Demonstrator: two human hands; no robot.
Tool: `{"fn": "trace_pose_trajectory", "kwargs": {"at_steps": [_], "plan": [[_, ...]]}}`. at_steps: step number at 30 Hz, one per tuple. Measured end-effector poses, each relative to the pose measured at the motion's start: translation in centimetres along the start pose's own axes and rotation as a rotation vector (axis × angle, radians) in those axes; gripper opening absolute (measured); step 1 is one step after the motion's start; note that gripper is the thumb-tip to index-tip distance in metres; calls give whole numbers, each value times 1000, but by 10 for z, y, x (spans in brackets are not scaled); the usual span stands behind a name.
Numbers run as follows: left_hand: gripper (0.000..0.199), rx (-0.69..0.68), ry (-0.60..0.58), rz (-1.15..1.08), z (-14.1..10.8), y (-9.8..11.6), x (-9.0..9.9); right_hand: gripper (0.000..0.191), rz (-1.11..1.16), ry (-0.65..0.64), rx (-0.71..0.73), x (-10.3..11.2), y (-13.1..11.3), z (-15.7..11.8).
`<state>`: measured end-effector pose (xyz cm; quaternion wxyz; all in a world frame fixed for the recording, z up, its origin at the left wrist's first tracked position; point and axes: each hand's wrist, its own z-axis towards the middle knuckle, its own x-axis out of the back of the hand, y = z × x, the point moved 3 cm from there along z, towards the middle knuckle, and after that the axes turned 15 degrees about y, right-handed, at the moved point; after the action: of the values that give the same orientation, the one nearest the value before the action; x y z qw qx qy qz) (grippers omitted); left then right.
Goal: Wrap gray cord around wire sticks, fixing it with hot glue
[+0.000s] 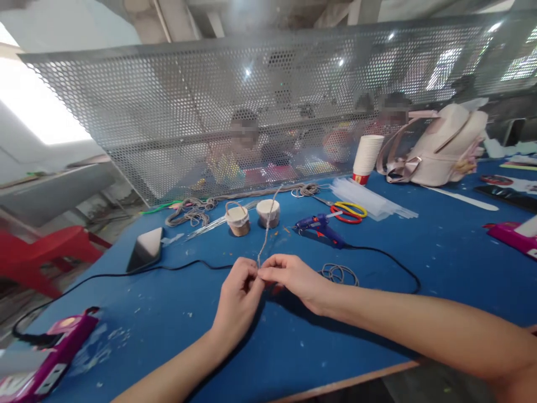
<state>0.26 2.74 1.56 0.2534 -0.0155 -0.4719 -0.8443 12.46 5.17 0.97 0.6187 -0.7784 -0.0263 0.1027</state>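
Observation:
A thin grey-brown cord [265, 240] rises from between my fingertips and leans up past a small white-topped cup [268, 214]. My left hand [240, 296] pinches its lower end. Touching it from the right, my right hand [296, 280] is closed on the same cord with thumb and forefinger. The cord's lowest part is hidden by the fingers. Another small cup [238, 220], with a looped handle, stands to the left. Right of the cups lies a blue glue gun [321, 226], and a loose coil of cord [339, 274] lies beyond my right wrist.
On the blue table [168, 324] are a phone [145, 248], scissors [348, 211], translucent sheets [369, 198], stacked paper cups [367, 159], a pink bag [444, 148] and a purple power strip [56, 358]. A black cable crosses the left side. People sit behind the perforated screen [168, 123].

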Motion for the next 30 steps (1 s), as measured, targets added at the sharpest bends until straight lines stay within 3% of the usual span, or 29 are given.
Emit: {"fn": "trace_pose_trajectory", "kwargs": {"at_steps": [8, 11, 16, 20, 30], "plan": [[20, -74, -43, 100, 0, 1, -2, 12, 172, 70, -76, -4, 8, 2], [16, 1, -46, 17, 0, 1, -2, 10, 184, 85, -74, -1, 10, 3], [7, 237, 40, -129, 0, -4, -1, 9, 196, 96, -39, 5, 9, 0], [17, 386, 64, -143, 2, -7, -3, 7, 207, 98, -47, 6, 8, -3], [20, 435, 36, -124, 2, -12, -1, 7, 212, 95, -78, 5, 13, -2]]}}
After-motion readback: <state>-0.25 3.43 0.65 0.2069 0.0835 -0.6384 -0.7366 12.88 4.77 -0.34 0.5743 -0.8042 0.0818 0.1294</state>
